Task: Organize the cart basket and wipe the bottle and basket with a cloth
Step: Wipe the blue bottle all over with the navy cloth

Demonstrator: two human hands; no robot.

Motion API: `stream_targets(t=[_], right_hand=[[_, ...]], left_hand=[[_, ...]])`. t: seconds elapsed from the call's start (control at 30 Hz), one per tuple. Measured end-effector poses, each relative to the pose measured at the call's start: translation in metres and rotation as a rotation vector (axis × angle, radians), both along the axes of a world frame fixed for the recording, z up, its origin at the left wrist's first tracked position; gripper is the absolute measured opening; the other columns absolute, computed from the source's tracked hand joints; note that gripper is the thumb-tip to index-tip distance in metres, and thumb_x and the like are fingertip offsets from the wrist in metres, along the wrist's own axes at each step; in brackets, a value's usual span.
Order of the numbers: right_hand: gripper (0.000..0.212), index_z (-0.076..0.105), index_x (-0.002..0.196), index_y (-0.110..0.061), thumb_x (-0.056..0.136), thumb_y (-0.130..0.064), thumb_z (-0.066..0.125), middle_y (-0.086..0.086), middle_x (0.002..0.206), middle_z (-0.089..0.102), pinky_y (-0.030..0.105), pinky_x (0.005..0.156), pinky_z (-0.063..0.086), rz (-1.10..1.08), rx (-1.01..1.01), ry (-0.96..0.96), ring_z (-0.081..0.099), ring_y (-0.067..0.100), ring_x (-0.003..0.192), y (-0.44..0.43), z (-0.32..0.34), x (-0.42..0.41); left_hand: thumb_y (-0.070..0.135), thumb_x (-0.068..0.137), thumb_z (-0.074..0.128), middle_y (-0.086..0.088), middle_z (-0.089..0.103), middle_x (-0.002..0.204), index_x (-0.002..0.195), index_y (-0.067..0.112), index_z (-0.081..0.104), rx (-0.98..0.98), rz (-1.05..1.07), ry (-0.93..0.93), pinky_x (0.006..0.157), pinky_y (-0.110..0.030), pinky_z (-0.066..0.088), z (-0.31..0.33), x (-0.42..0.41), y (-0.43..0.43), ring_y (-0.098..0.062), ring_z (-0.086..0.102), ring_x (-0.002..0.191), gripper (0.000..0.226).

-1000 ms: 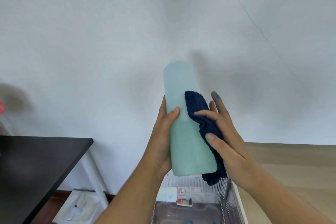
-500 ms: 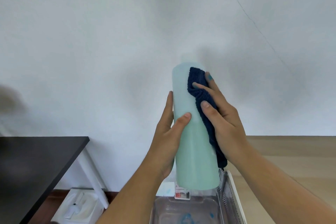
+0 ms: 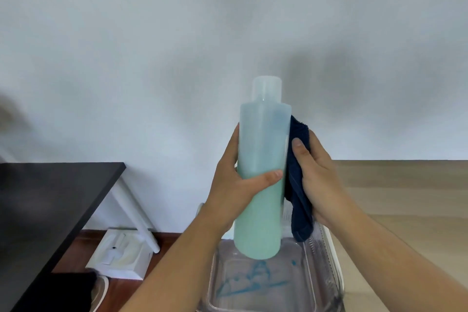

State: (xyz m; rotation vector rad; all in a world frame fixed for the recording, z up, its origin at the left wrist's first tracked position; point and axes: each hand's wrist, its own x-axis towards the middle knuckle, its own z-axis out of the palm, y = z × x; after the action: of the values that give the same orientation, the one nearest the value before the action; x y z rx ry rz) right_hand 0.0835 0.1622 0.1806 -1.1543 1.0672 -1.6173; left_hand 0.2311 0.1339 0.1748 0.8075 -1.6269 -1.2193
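Note:
I hold a tall pale green bottle (image 3: 262, 159) upright in front of me, its translucent cap on top. My left hand (image 3: 235, 185) grips its middle from the left, thumb across the front. My right hand (image 3: 317, 180) presses a dark blue cloth (image 3: 298, 185) against the bottle's right side; part of the cloth hangs down below the hand. Beneath the bottle sits a clear plastic basket (image 3: 321, 256) with blue smears on its bottom.
A black table (image 3: 50, 197) with a white leg (image 3: 134, 210) stands at the left. A white flat box (image 3: 119, 256) lies on the floor under it. A white wall fills the background, and a light wooden surface (image 3: 405, 197) lies at the right.
The bottle has turned so its cap now shows on top. My right hand with the cloth has slid from the front of the bottle down to its right side.

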Motion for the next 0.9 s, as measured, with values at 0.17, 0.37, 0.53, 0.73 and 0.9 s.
stream_targets(t=[0.17, 0.37, 0.53, 0.73, 0.9], right_hand=[[0.026, 0.063, 0.109, -0.043, 0.100, -0.029, 0.044, -0.004, 0.113, 0.071, 0.050, 0.098, 0.049, 0.001, 0.233, 0.044, 0.067, 0.021, 0.107, -0.002, -0.061, -0.009], [0.027, 0.061, 0.099, -0.050, 0.100, -0.030, 0.043, -0.002, 0.111, 0.069, 0.038, 0.091, 0.050, -0.028, 0.474, 0.172, 0.064, 0.018, 0.105, -0.001, -0.136, -0.023], [0.028, 0.060, 0.106, -0.048, 0.100, -0.027, 0.044, -0.008, 0.109, 0.070, 0.033, 0.088, 0.051, -0.002, 0.618, 0.192, 0.065, 0.012, 0.101, 0.000, -0.184, -0.026], [0.034, 0.059, 0.101, -0.053, 0.099, -0.023, 0.044, -0.023, 0.105, 0.067, 0.021, 0.079, 0.045, 0.007, 0.684, 0.232, 0.063, -0.012, 0.090, -0.002, -0.213, -0.024], [0.031, 0.059, 0.108, -0.050, 0.099, -0.024, 0.044, -0.015, 0.111, 0.068, 0.031, 0.091, 0.047, 0.052, 0.710, 0.240, 0.063, 0.006, 0.104, -0.008, -0.224, -0.026]], left_hand=[[0.033, 0.055, 0.088, 0.025, 0.060, 0.122, 0.136, 0.052, 0.034, 0.057, 0.147, -0.179, 0.085, -0.037, 0.058, -0.051, 0.016, -0.013, -0.002, 0.063, 0.107, 0.099], [0.037, 0.050, 0.084, 0.038, 0.055, 0.114, 0.123, 0.071, 0.021, 0.160, 0.290, -0.377, 0.085, -0.035, 0.054, -0.119, 0.035, -0.042, 0.011, 0.057, 0.100, 0.102], [0.026, 0.054, 0.086, 0.016, 0.053, 0.133, 0.136, 0.048, 0.027, 0.159, 0.360, -0.417, 0.093, -0.035, 0.048, -0.183, 0.042, -0.061, -0.008, 0.053, 0.115, 0.104], [0.027, 0.052, 0.089, 0.013, 0.053, 0.130, 0.135, 0.041, 0.031, 0.237, 0.418, -0.408, 0.095, -0.041, 0.050, -0.238, 0.038, -0.065, -0.001, 0.052, 0.113, 0.103], [0.033, 0.049, 0.088, 0.013, 0.054, 0.129, 0.132, 0.038, 0.033, 0.263, 0.460, -0.409, 0.096, -0.041, 0.050, -0.254, 0.037, -0.067, -0.008, 0.054, 0.116, 0.100]])
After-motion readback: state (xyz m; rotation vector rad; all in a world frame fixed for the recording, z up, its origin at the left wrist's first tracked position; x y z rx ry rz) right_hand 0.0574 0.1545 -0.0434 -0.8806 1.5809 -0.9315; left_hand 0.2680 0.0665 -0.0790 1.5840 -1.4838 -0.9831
